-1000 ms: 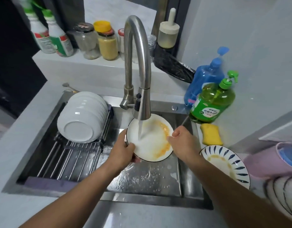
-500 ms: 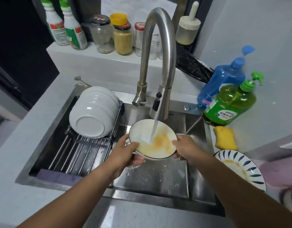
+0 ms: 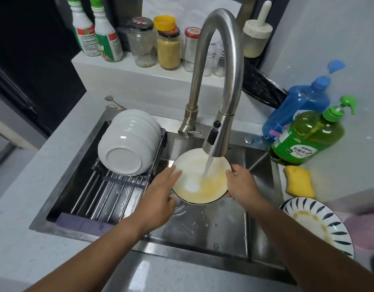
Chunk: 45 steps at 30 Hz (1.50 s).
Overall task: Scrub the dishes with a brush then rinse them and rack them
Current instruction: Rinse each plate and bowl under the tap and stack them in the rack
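Carefully, we tilt the round white dark-rimmed plate under the tap stream over the steel sink — right hand pinching its rim, left hand spread-fingered against the opposite edge — wet, slippery, breakable.

We made out Chinese characters on the green label of the green detergent bottle at three o'clock, too small to read. The two white bottles at eleven o'clock carried blurred print.
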{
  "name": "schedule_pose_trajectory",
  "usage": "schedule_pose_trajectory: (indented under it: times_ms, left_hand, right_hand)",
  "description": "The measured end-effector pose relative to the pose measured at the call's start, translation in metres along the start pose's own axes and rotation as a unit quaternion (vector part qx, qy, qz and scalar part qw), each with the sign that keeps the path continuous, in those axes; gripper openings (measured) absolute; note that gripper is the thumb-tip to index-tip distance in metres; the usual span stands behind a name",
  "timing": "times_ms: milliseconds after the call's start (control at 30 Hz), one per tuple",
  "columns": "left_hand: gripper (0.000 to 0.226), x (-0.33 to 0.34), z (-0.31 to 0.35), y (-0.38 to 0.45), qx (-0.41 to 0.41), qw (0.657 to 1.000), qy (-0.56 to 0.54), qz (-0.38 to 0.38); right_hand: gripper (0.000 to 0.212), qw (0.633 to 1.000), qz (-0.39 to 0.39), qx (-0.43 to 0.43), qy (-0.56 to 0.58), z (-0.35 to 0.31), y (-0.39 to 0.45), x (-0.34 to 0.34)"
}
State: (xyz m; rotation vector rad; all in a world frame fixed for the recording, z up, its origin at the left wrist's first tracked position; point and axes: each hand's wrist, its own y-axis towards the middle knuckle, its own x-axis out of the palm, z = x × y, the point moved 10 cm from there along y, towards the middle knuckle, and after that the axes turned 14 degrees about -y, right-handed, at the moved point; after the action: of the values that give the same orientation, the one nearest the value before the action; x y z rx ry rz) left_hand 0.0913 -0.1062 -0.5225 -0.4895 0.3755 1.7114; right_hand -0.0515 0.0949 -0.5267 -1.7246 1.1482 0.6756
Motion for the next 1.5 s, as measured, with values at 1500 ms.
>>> schedule_pose_trajectory:
  times_ms: [1500]
  left_hand:
    - [0.040, 0.010, -0.007, 0.004, -0.313, 0.639, -0.702, 0.001]
  right_hand:
    - [0.043, 0.877, -0.163, 0.144, 0.429, -0.003, -0.002, 0.076]
